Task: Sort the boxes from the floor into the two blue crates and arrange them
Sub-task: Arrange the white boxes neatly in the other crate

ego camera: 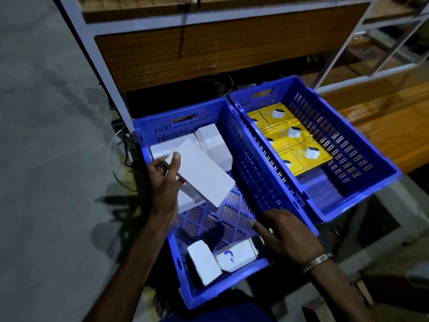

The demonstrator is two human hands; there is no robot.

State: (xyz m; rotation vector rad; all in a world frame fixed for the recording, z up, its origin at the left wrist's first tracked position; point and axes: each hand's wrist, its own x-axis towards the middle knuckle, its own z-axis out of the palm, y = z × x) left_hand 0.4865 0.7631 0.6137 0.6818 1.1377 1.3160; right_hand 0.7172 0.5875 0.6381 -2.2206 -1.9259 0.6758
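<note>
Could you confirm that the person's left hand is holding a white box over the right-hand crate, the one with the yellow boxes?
Not quite: the head view shows the left hand holding the white box over the left-hand crate, which holds white boxes. The yellow boxes lie in the right-hand crate.

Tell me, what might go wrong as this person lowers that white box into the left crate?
The left hand grips the tilted white box by one end only, so it might slip and drop onto the white boxes at the far end. The right hand reaches low inside the left crate, so a falling box might hit its fingers.
</note>
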